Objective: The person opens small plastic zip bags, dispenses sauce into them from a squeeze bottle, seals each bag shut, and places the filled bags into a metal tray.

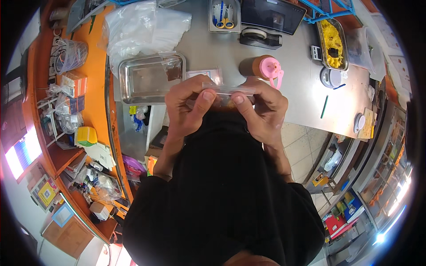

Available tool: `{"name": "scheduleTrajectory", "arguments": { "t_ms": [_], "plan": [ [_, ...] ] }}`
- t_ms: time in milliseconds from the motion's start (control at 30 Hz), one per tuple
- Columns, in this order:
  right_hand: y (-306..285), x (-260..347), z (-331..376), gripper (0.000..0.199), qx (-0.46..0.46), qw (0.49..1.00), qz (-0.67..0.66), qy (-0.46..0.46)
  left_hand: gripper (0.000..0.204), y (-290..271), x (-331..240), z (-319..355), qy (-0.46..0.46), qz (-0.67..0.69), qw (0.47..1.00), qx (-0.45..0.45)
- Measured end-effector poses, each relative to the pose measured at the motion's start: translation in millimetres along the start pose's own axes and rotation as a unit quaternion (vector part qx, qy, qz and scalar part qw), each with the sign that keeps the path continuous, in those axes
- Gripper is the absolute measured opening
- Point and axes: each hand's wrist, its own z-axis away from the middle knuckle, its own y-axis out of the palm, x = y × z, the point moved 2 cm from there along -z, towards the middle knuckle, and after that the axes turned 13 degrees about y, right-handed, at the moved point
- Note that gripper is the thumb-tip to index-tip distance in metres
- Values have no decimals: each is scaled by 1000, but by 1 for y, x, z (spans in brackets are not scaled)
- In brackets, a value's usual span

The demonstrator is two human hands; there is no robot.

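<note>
A small clear zip bag (227, 90) with brownish contents low in it is held up between my two hands, close to the table's near edge. My left hand (191, 104) pinches one end of the bag's top strip, thumb in front. The other end is pinched by my right hand (265, 106) in the same way. Just beyond my left hand stands a metal tray (126, 82), and a clear bag with dark brown contents (174, 72) lies at its right end. Part of the zip bag's lower body is hidden by my thumbs.
Past my right hand stands a brown bottle with a pink lid (270, 67). Farther back are a tape dispenser (261, 38), a container with scissors and pens (224, 15), and a tablet (273, 14). Plastic bags (142, 31) lie back left; a tray of yellow food (333, 44) sits right.
</note>
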Motion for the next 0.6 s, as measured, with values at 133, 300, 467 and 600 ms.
{"name": "scheduleTrajectory", "arguments": {
  "t_ms": [133,300,467,600],
  "plan": [
    [-5,-3,1,12,-6,1000,16,-21,22,0,5,-1,14,8,1000,18],
    [-3,-2,-1,12,33,998,60,13,18,-1,5,-1,35,-21,999,31],
    [2,-8,-2,16,56,994,90,11,11,-12,15,6,18,-70,991,114],
    [8,-6,-4,18,79,989,126,15,7,-21,15,6,37,-136,979,148]
  ]
}}
